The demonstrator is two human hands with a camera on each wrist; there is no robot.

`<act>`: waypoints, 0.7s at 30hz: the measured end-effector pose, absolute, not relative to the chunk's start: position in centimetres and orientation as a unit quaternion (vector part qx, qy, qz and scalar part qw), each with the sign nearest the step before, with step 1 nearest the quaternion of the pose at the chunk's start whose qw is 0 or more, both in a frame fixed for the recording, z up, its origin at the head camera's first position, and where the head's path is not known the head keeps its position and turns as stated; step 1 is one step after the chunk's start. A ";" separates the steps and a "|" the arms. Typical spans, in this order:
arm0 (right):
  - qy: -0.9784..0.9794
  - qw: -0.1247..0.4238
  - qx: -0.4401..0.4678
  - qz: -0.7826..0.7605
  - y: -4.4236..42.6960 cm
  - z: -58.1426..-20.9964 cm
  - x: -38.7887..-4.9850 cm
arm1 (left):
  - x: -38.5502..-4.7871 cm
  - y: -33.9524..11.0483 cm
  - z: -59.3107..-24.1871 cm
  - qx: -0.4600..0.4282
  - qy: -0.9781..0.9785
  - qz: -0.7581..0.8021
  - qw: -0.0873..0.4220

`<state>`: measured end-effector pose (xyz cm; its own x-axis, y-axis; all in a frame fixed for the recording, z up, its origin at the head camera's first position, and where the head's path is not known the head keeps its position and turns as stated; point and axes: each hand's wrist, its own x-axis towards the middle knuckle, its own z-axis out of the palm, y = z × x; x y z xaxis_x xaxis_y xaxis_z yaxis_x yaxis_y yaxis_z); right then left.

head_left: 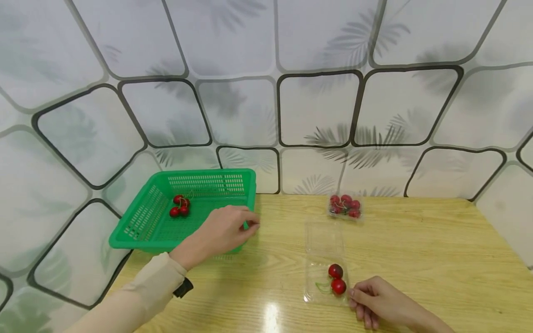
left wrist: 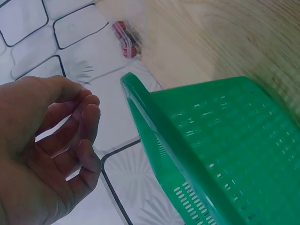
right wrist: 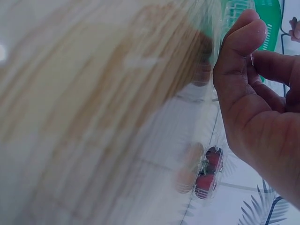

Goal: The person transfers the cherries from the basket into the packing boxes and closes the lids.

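Observation:
My left hand (head_left: pixel 222 226) hovers over the right rim of a green plastic basket (head_left: pixel 208 172). In the left wrist view its fingers (left wrist: pixel 89 119) curl loosely, with nothing visible between them. Several red cherries (head_left: pixel 175 212) with stems lie in the basket's left part. An opened clear plastic box (head_left: pixel 324 238) lies flat on the table, its lid folded back. Two cherries (head_left: pixel 338 286) sit in its near half, a green stem beside them. At that half's right edge, my right hand (head_left: pixel 383 300) pinches the box between thumb and fingers.
A second clear box (head_left: pixel 359 217), filled with several cherries, stands at the back of the wooden table (head_left: pixel 416 249) near the wall. The patterned wall covering (head_left: pixel 316 111) rises behind the table and at both sides.

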<state>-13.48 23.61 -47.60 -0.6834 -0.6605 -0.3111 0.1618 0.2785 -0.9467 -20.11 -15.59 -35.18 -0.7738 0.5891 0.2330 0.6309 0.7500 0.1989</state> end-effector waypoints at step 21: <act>0.709 0.360 -0.170 -0.582 23.8 -47.7 -13.2 | -24.2 -19.9 -31.0 -0.227 -0.956 -0.172 0.065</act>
<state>-13.21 23.82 -47.65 -0.6833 -0.6596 -0.3130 0.1782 0.2651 -0.9476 -24.19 -19.91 -31.00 -0.8884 0.4121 0.2024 0.4568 0.8376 0.2997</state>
